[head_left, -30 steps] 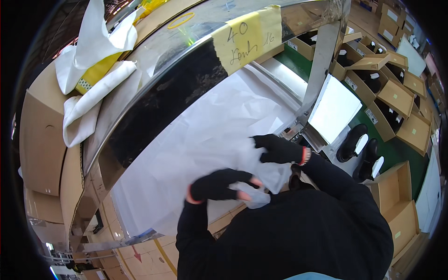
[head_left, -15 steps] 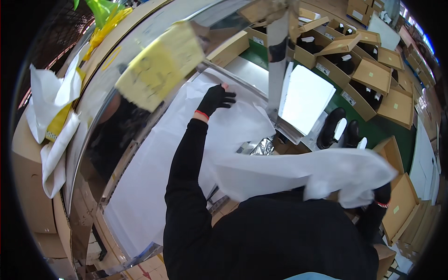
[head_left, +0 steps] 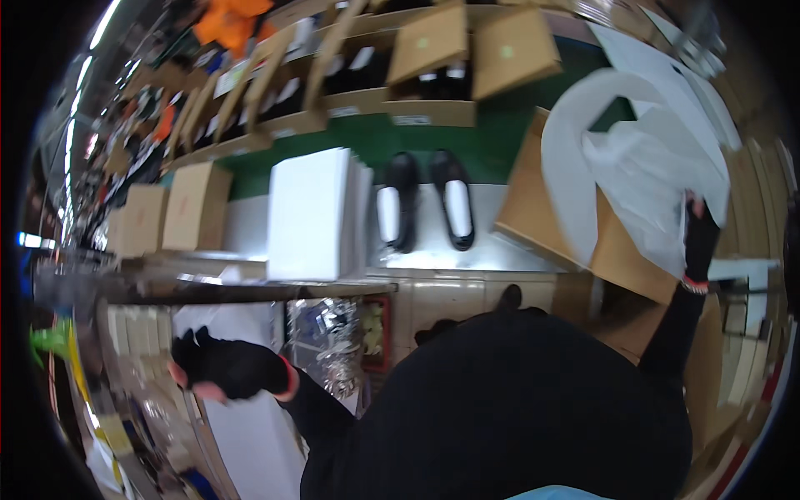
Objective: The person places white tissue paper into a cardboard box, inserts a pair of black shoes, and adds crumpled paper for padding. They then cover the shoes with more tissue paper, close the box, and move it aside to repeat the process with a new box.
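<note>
My right hand (head_left: pixel 700 237), in a black glove with bare fingertips, grips a sheet of white tissue paper (head_left: pixel 650 179) at the right. The sheet hangs in a loose curve over an open brown shoebox (head_left: pixel 533 204). Lower left, my left hand (head_left: pixel 229 367) wears a matching glove; its fingers are apart, slightly bent, with nothing in them. Beneath that hand lies a pile of white paper sheets (head_left: pixel 250 433). A pair of black shoes, a left one (head_left: pixel 401 200) and a right one (head_left: pixel 452 200), stands on the bench with white inserts showing.
A stack of white sheets (head_left: pixel 308 217) stands left of the shoes. Across the green surface (head_left: pixel 500 142) runs a row of open shoeboxes (head_left: pixel 429 112) with black shoes inside. Two closed cartons (head_left: pixel 196 208) sit farther left. Crinkled clear plastic (head_left: pixel 325 342) lies near my left arm.
My view has swung right toward the bench. The left hand has lifted off the paper pile, and the right hand has carried the tissue paper over to the open shoebox.
</note>
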